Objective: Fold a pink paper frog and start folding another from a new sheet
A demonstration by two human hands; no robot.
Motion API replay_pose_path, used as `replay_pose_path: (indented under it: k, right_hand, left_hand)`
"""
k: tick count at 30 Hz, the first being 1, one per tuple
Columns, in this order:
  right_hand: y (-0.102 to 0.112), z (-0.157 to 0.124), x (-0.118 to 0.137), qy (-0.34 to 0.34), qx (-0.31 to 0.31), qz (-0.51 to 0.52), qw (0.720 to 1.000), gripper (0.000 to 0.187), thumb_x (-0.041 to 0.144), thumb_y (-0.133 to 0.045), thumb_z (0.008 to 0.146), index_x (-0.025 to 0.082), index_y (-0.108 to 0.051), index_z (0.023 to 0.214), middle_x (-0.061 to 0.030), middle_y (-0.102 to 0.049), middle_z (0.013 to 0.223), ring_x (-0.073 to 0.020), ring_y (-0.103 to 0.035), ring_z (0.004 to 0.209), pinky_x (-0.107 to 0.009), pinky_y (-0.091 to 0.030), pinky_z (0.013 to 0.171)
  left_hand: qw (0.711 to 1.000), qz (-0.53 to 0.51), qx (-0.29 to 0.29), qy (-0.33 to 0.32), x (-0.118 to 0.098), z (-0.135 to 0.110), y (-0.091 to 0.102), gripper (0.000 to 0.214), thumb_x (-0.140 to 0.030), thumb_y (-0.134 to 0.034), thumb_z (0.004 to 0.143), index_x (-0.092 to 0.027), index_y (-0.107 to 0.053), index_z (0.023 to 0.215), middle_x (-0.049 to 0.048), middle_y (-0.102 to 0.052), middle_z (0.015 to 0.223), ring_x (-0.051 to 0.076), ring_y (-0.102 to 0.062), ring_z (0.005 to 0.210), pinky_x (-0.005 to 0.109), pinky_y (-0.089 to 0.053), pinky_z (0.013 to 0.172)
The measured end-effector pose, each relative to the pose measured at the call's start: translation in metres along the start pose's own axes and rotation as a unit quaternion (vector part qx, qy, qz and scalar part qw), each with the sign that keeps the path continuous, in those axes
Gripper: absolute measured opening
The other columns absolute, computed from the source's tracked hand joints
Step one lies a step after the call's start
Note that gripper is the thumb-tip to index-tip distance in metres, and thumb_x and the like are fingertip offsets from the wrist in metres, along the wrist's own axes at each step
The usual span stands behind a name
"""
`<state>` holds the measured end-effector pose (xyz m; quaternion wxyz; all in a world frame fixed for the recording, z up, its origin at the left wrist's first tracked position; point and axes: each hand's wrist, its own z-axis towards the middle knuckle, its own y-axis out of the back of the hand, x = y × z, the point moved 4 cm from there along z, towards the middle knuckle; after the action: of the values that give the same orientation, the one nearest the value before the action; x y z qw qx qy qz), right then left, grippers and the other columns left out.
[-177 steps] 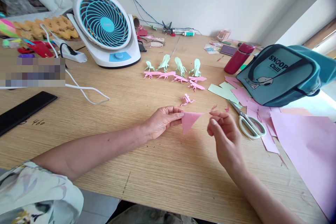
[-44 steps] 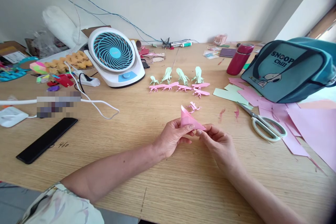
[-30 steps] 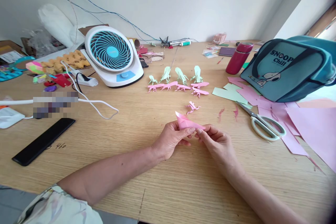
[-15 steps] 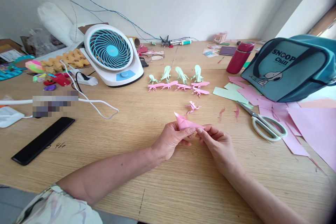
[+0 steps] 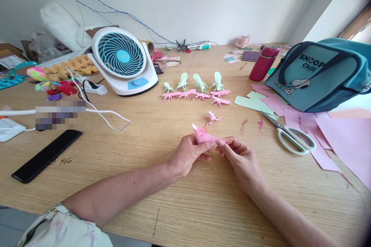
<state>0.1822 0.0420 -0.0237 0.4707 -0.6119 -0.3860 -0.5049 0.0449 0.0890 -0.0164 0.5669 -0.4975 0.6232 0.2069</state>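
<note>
A partly folded piece of pink paper [image 5: 204,136] is held above the table by both hands. My left hand [image 5: 187,155] pinches its left side and lower edge, thumb on the near face. My right hand [image 5: 239,156] grips the narrow right end between thumb and fingers. The two thumb tips almost meet at the lower edge. Just beyond the paper lies a small pink origami figure [image 5: 212,117]. Farther back, pink origami insects [image 5: 187,93] stand in a row, with several pale green origami insects [image 5: 199,82] behind them.
Scissors [image 5: 292,137] lie on the right beside pink paper sheets [image 5: 344,144] and green paper strips [image 5: 252,104]. A teal bag [image 5: 315,81] and a red flask [image 5: 263,63] stand behind. At left are a fan [image 5: 121,60], a white cable [image 5: 111,111] and a black bar-shaped object [image 5: 48,156].
The view has shifted very slightly. Both hands keep the same hold on the pink paper, with barely any visible movement.
</note>
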Motion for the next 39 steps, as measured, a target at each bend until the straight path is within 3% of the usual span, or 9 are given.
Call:
replay_pose_path:
  k: [39]
  right_hand:
    - [0.0002, -0.0004, 0.0035, 0.014, 0.028, -0.042, 0.999, 0.034, 0.052, -0.075, 0.076, 0.019, -0.067, 0.072, 0.0004, -0.059, 0.063, -0.0128, -0.049, 0.06, -0.025, -0.041, 0.059]
  left_hand:
    - [1.0, 0.029, -0.008, -0.006, -0.0032, 0.0004, -0.0004, 0.034, -0.039, -0.082, 0.068, -0.01, -0.073, 0.084, 0.008, -0.07, 0.084, 0.016, -0.063, 0.078, 0.02, -0.048, 0.055]
